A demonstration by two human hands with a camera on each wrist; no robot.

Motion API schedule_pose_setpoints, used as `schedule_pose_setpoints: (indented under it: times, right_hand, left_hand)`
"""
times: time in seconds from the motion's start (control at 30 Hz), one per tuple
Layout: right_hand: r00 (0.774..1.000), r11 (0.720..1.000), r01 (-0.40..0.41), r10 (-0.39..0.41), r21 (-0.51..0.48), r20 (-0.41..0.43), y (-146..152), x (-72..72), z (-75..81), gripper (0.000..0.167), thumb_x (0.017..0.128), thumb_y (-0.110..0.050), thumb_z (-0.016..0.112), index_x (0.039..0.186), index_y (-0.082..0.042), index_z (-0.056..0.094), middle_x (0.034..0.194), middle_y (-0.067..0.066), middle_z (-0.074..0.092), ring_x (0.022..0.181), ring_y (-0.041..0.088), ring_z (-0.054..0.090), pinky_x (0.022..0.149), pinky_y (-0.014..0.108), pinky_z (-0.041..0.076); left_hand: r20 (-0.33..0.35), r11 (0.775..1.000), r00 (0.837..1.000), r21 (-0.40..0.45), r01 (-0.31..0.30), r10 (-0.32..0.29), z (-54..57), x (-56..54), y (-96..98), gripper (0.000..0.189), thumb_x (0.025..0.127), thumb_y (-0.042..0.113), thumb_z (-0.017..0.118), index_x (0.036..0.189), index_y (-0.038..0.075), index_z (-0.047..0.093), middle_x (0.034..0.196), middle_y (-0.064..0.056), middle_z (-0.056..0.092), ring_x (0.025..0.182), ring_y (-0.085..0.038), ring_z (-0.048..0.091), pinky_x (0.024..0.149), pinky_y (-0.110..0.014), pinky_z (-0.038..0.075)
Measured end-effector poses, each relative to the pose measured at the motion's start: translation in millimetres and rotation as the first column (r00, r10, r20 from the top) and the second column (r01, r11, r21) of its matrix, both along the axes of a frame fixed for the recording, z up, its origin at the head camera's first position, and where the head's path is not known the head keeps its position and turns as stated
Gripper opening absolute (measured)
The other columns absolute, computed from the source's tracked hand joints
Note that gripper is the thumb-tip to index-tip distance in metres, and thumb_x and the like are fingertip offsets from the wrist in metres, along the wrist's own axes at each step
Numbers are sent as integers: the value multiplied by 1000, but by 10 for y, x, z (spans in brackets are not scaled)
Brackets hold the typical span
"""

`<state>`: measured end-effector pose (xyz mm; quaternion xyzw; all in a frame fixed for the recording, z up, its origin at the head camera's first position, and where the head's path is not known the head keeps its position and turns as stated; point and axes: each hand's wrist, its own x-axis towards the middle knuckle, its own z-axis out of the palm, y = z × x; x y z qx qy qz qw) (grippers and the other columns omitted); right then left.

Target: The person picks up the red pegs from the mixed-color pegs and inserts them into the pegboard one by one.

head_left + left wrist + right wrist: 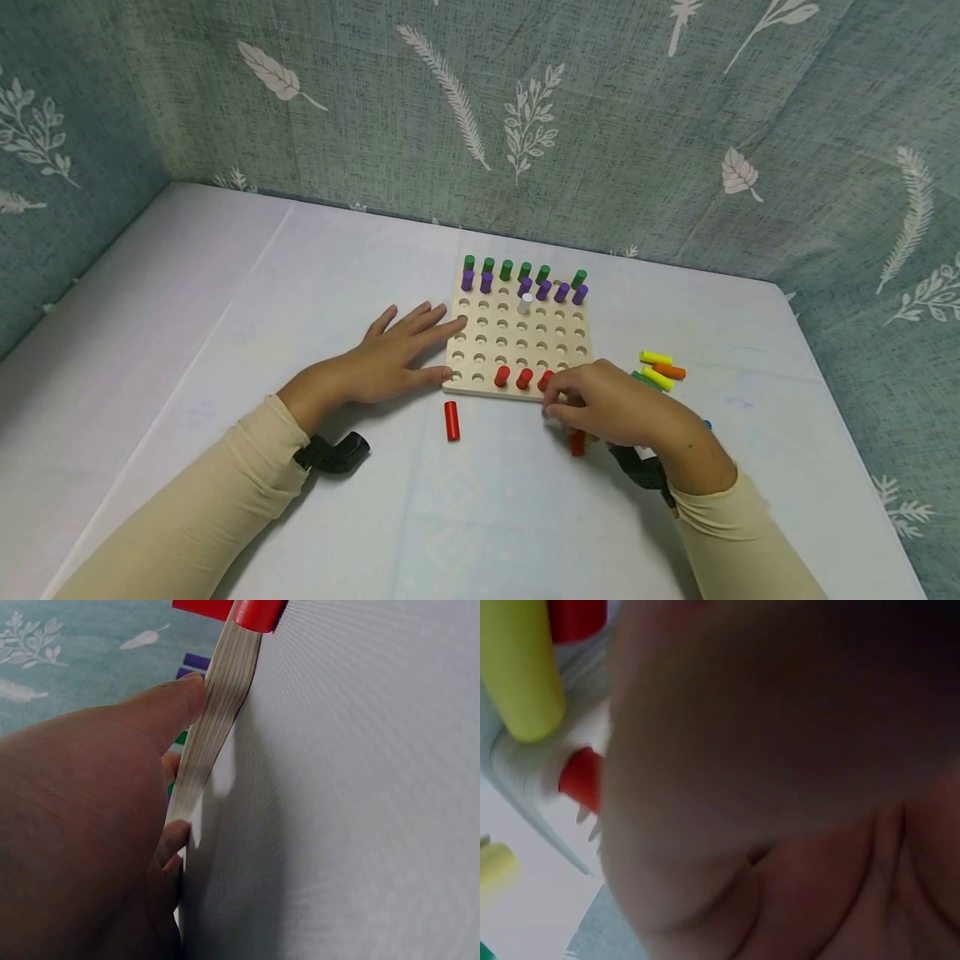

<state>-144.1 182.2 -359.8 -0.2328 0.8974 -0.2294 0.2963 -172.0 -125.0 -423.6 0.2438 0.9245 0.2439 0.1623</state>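
A square wooden pegboard lies on the table, its front edge toward me. My left hand is spread flat at its left side; in the left wrist view the thumb rests against the board's edge. Bent over the front right part is my right hand, its curled fingertips right at a red peg in the front row; I cannot tell whether they pinch it. Two more red pegs stand left of that one. In the right wrist view, the palm and a finger block most of the scene beside a red peg.
Green pegs and purple pegs fill much of the two back rows, with one white peg in front. A loose red peg lies before the board. Yellow, orange and green pegs lie to the right.
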Motion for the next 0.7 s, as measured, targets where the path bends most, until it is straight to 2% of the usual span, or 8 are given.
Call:
schedule_pose_setpoints:
  times: [0.13, 0.23, 0.47, 0.7]
  right_hand:
    - [999, 999, 43, -43, 1, 20, 46, -5, 35, 9, 96, -18, 67, 101, -13, 73, 76, -1, 66, 60, 11, 56, 53, 26, 49]
    - [999, 999, 52, -52, -1, 12, 74, -3, 30, 7, 96, -17, 67, 99, -13, 72, 72, 0, 64, 57, 12, 55, 53, 26, 49]
    - [998, 999, 38, -39, -11, -40, 139, 49, -27, 3, 95, -17, 68, 96, -14, 71, 65, -4, 59, 57, 10, 50, 53, 23, 42]
    - [997, 999, 48, -48, -3, -61, 178, 79, -61, 3, 95, -16, 69, 96, -16, 72, 70, -3, 62, 61, 10, 53, 55, 23, 46]
  left_hand:
    - [2, 1000, 1000, 0, 2, -2, 2, -7, 4, 72, 98, 52, 57, 159, 36, 22, 170, -2, 13, 158, -26, 2, 123, -58, -8]
    - [3, 1000, 1000, 1, 2, -2, -4, -8, 2, 72, 98, 52, 56, 160, 36, 22, 170, -2, 13, 158, -26, 2, 123, -58, -7]
    - [-1, 1000, 1000, -2, -4, 4, -5, -6, -1, 72, 98, 51, 56, 160, 35, 23, 169, -4, 14, 158, -29, 3, 123, -60, -8]
    - [-13, 1000, 1000, 10, 7, -7, -8, -9, 12, 72, 98, 51, 56, 160, 35, 22, 169, -4, 14, 158, -29, 4, 122, -60, -8]
